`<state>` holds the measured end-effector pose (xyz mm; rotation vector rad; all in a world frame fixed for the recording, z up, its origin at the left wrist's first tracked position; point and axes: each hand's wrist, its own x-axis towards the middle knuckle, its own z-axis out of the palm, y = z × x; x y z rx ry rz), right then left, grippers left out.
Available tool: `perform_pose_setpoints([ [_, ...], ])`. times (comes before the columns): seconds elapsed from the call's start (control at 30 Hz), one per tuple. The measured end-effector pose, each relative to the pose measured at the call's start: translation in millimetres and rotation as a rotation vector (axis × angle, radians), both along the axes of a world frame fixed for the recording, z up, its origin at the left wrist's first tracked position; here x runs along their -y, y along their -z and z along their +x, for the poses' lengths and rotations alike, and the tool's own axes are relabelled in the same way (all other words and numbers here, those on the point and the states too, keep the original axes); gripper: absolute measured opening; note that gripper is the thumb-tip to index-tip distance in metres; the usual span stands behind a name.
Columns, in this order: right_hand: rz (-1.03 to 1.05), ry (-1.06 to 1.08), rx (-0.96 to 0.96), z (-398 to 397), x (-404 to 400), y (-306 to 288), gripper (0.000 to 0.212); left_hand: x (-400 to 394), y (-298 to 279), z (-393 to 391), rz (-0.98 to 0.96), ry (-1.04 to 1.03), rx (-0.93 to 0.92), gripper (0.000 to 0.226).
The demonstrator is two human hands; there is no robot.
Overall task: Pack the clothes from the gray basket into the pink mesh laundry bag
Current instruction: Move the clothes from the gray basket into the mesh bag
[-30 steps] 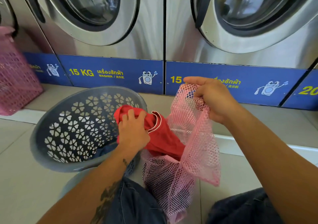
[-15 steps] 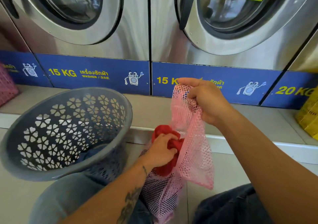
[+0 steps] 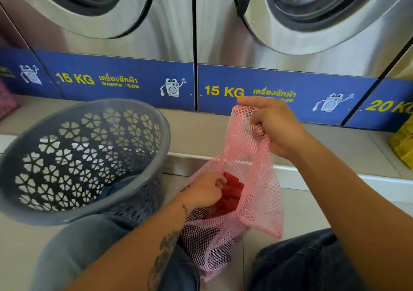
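Note:
The pink mesh laundry bag [image 3: 252, 179] hangs between my knees, its mouth held up by my right hand [image 3: 272, 125], which grips the top edge. My left hand [image 3: 204, 192] is inside the bag's opening, fingers closed on a red garment [image 3: 230, 199] pushed down into it. Dark clothes show through the mesh at the bag's bottom. The gray basket [image 3: 67, 214] with flower-shaped holes stands tilted at the left; a dark blue garment [image 3: 118, 188] lies at its bottom.
Two steel front-loading washers [image 3: 169, 36] with blue "15 KG" panels stand on a raised tiled step ahead. A pink basket [image 3: 6, 100] is at the far left edge, a yellow one [image 3: 402, 143] at the far right. My jeans-clad knees fill the foreground.
My left hand carried the red garment from above the gray basket into the bag and pushed it deeper. My right hand kept holding the bag's mouth up.

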<state>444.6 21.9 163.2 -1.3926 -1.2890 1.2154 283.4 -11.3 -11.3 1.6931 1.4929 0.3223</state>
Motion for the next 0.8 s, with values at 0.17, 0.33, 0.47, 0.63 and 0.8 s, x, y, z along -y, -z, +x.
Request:
perform_pose_setpoints([
  [0.17,0.000,-0.011,0.092,-10,13,12,0.056,0,-40,-38,0.152,0.120,-0.165,0.033],
  [0.33,0.080,-0.070,0.124,-42,18,-5,0.058,1,-103,-95,0.404,0.150,-0.337,0.031],
  [0.47,0.158,-0.132,0.142,-74,13,-24,0.061,0,-127,-147,0.532,0.089,-0.424,0.032],
  [0.63,0.136,-0.188,0.085,-116,0,-39,0.058,-8,-124,-202,0.515,-0.047,-0.482,0.028],
  [0.8,0.119,-0.258,0.115,-161,-15,-24,0.061,-24,-95,-244,0.329,-0.070,-0.563,0.033],
])
